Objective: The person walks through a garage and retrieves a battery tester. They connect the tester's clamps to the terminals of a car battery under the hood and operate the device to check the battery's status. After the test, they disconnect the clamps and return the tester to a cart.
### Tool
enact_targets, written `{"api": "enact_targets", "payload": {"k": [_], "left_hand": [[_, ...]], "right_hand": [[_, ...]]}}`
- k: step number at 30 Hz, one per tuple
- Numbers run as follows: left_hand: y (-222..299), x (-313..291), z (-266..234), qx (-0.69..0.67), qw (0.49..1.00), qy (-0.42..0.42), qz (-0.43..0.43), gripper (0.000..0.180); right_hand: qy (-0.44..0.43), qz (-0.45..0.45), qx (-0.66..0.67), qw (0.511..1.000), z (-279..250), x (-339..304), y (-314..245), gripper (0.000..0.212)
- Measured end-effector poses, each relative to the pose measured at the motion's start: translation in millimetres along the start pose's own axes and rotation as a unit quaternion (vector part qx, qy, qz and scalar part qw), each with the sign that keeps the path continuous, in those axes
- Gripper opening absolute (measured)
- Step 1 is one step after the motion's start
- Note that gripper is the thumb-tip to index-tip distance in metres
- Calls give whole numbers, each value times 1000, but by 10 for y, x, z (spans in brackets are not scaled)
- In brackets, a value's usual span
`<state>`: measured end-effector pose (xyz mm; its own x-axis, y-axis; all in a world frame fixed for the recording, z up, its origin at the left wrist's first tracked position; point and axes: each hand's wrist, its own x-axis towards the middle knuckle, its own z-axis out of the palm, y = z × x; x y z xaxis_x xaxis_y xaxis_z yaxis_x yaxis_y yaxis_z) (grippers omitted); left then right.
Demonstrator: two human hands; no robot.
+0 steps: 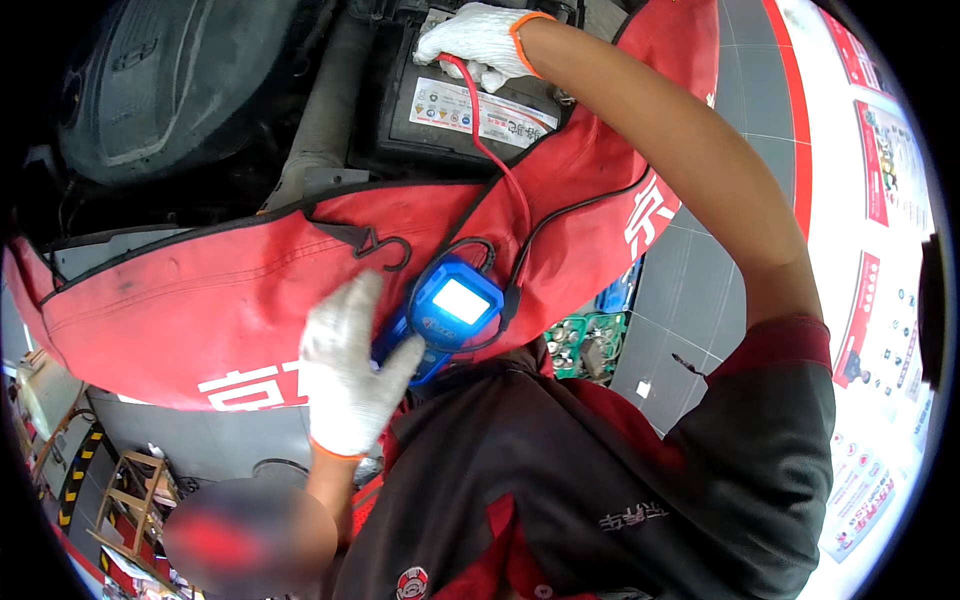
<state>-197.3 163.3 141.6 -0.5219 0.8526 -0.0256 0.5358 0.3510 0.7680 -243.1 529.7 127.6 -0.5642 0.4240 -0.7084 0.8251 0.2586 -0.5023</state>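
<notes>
A blue handheld tester (455,310) with a lit white screen rests against the red fender cover (200,300). Beside it is my left hand (350,360) in a white knit glove, fingers stretched out and thumb apart over the tester's lower edge. At the top, my gloved right hand (480,45) is closed over the dark car battery (440,140). A red cable (475,105) comes out from under its fingers and runs down towards the tester. The cable's end and the battery terminal there are hidden by the glove.
A black cable (575,208) curves from the tester over the cover's right side. A black hook (385,248) hangs on the cover. Dark engine parts (180,90) fill the upper left. Green trays (590,345) of small parts stand below right; a wooden rack (135,495) stands lower left.
</notes>
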Motion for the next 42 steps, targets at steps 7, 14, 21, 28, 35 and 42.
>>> {"api": "enact_targets", "payload": {"k": [7,14,21,28,35,42], "left_hand": [[212,-281,258,90,996,-9,7,92],[454,-286,522,105,986,13,-127,98],[400,-248,603,-140,961,-7,-240,55],[489,-232,631,-115,977,-1,-178,47],[393,-282,577,-158,961,-21,-226,40],[454,-409,546,-327,906,-44,-267,40]], "right_hand": [[-43,19,58,997,7,-232,-19,35],[197,-164,-167,952,-80,-924,375,69],[294,-417,-138,849,1329,-2475,1365,70],[320,-418,-71,847,1888,-2500,1771,19],[408,-444,94,792,1430,-2319,1896,18],[353,-370,138,848,1267,-2339,1953,7]]}}
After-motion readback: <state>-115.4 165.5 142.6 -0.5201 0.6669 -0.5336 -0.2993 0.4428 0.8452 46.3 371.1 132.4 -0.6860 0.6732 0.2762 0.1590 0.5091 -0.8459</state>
